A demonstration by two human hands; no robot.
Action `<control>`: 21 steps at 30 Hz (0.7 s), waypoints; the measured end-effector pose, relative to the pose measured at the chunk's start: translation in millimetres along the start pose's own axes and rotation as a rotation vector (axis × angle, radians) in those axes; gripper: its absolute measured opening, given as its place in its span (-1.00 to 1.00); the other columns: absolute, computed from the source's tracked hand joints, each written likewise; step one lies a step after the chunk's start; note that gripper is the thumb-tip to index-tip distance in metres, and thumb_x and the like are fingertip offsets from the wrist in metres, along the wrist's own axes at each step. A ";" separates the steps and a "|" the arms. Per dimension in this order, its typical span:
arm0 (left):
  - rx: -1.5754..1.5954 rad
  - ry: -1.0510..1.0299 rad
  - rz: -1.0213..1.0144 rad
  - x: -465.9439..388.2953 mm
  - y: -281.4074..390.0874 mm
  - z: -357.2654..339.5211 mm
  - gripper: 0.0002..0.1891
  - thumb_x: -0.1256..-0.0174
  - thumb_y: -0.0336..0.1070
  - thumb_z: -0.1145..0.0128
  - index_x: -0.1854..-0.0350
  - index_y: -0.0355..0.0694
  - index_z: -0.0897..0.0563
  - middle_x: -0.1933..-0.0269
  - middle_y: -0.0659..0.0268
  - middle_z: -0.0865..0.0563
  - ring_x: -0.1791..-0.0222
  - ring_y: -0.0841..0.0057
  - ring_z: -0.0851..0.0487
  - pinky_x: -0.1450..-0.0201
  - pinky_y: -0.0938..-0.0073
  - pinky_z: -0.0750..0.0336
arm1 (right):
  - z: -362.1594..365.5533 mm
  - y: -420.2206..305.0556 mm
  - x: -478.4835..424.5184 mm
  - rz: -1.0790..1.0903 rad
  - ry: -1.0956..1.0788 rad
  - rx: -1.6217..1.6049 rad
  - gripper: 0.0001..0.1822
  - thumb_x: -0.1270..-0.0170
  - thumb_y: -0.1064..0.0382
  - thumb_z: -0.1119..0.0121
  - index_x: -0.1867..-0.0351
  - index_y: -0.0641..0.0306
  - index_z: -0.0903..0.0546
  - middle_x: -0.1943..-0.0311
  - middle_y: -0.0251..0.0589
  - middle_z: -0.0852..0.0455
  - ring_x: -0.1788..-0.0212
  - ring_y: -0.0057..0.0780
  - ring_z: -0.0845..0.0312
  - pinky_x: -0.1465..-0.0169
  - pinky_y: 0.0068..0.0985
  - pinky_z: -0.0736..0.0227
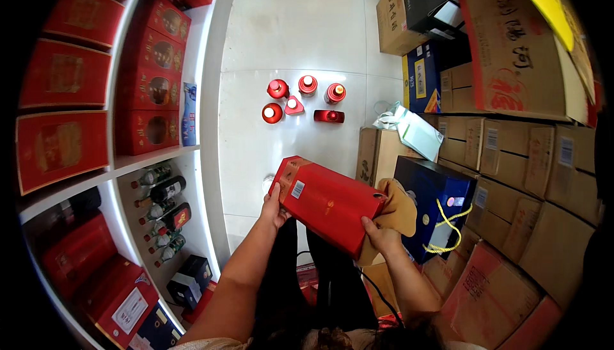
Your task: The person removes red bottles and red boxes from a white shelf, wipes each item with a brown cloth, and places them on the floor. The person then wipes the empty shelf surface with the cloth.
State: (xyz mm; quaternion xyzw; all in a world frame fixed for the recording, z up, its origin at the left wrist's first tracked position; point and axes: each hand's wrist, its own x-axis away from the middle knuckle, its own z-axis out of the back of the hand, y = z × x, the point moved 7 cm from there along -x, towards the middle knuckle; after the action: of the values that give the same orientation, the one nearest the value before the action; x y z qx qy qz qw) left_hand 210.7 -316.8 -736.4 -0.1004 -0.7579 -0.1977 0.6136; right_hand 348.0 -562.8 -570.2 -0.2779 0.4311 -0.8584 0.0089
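Note:
A red cardboard gift box [331, 201], tilted and bearing a white barcode sticker, is held between both hands above the floor. My left hand [275, 210] grips its left end, thumb on the upper face. At the right end my right hand [383, 237] has its thumb on the box edge, with a tan cloth [400, 208] bunched between that hand and the box. Beyond the box, several red bottles stand grouped on the tiles, among them a round one [272, 113], a three-sided one [294, 105] and a flat one [329, 116].
At left, white shelving [158, 159] holds red boxes [158, 131] and small glass bottles [168, 189]. Stacked cardboard cartons [513, 153] line the right side. A dark blue gift bag [431, 206] with yellow rope handles and a pale paper bag [417, 131] stand before them. Pale floor tiles [297, 23] stretch ahead.

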 end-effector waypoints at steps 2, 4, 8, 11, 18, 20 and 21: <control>-0.040 0.050 0.049 -19.3 0.4 -9.1 -0.45 -0.17 0.12 -0.10 -0.10 0.07 -0.17 -0.08 0.24 -0.47 0.00 0.27 -0.52 0.14 -0.04 -0.49 | -15.4 16.4 -13.7 -0.005 -0.006 0.039 -0.27 0.04 0.04 -0.33 -0.13 0.37 -0.32 -0.07 -0.01 -0.43 -0.14 -0.18 -0.32 -0.19 -0.35 -0.18; -0.050 0.044 0.070 -48.1 -0.4 -15.6 -0.42 -0.16 0.12 -0.12 -0.13 0.11 -0.14 -0.10 0.25 -0.45 -0.03 0.27 -0.50 0.14 -0.05 -0.49 | -28.6 22.9 -23.6 -0.019 -0.026 0.074 -0.24 0.03 0.11 -0.33 -0.18 0.37 -0.26 -0.12 -0.03 -0.37 -0.20 -0.21 -0.25 -0.24 -0.36 -0.12; 0.048 -0.087 0.048 -135.3 -15.4 -14.6 -0.35 -0.15 0.08 -0.15 -0.19 0.02 -0.12 -0.11 0.25 -0.44 -0.04 0.25 -0.49 0.09 0.01 -0.50 | -66.8 81.0 -42.1 -0.039 -0.016 0.079 -0.19 0.09 0.01 -0.34 -0.16 0.37 -0.26 -0.11 0.01 -0.37 -0.17 -0.14 -0.28 -0.20 -0.32 -0.18; 0.123 -0.224 0.097 -174.5 -36.0 -32.7 -0.43 -0.18 0.07 -0.09 -0.16 -0.08 -0.26 -0.07 0.25 -0.50 -0.01 0.29 -0.51 0.03 0.11 -0.50 | -92.6 102.4 -54.3 -0.055 -0.012 0.170 -0.17 0.11 -0.03 -0.34 -0.15 0.38 -0.26 -0.09 -0.01 -0.39 -0.16 -0.13 -0.28 -0.21 -0.33 -0.18; -0.027 -0.230 0.227 -173.9 -88.4 -72.6 -0.47 -0.23 0.11 -0.02 -0.14 -0.07 -0.34 -0.06 0.30 -0.52 -0.04 0.37 -0.50 -0.05 0.22 -0.45 | -120.2 143.4 -107.1 -0.115 0.213 0.366 -0.26 0.14 -0.08 -0.33 -0.05 0.33 -0.40 0.01 -0.01 -0.49 -0.07 -0.12 -0.38 -0.13 -0.29 -0.26; -0.028 -0.259 0.217 -168.9 -97.6 -80.1 -0.49 -0.26 0.09 0.00 -0.16 -0.06 -0.32 -0.08 0.32 -0.50 -0.06 0.37 -0.49 -0.07 0.23 -0.44 | -119.8 148.1 -120.9 -0.147 0.232 0.400 -0.28 0.14 -0.10 -0.31 -0.02 0.33 -0.43 0.05 -0.02 -0.52 -0.04 -0.12 -0.41 -0.12 -0.28 -0.27; -0.026 -0.272 0.208 -166.1 -99.9 -84.7 -0.50 -0.27 0.08 0.01 -0.17 -0.06 -0.31 -0.09 0.32 -0.49 -0.06 0.37 -0.49 -0.08 0.23 -0.43 | -119.4 149.4 -128.5 -0.159 0.239 0.415 -0.29 0.13 -0.12 -0.31 -0.01 0.33 -0.44 0.06 -0.02 -0.53 -0.03 -0.12 -0.42 -0.11 -0.28 -0.28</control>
State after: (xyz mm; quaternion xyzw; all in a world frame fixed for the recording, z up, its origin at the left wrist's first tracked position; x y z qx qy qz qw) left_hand 284.4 -427.7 -900.8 -0.2121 -0.8169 -0.1277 0.5210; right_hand 365.3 -536.1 -798.4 -0.1996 0.2202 -0.9533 -0.0530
